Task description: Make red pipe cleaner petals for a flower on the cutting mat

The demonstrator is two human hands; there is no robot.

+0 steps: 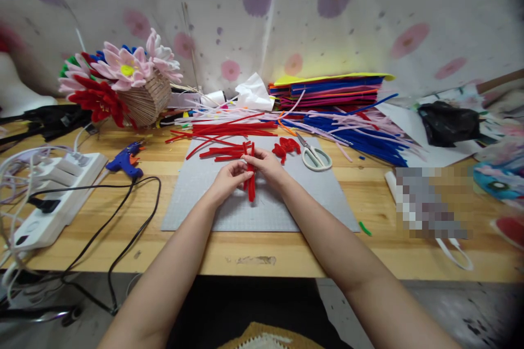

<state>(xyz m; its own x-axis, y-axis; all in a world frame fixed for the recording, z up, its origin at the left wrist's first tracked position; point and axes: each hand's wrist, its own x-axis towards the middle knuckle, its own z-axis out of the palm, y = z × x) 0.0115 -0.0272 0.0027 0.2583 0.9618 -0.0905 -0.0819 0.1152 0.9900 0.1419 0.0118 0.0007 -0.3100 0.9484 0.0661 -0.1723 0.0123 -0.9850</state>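
Both hands meet over the grey cutting mat (188,207). My left hand (230,181) is closed on red pipe cleaners (251,188), which stand roughly upright between the hands. The fingers of my right hand (264,163) pinch the same red pieces near their upper part. Just behind the hands, more red strips (221,151) lie on the mat. To the right of them are curled red shapes (286,147) and scissors with pale green handles (316,158).
A basket of fuzzy flowers (143,98) stands at the back left, near a blue glue gun (126,161) and a white power strip (61,202) with cables. Coloured pipe cleaners (360,131) are piled behind the mat. A blurred-out object (429,202) lies at the right.
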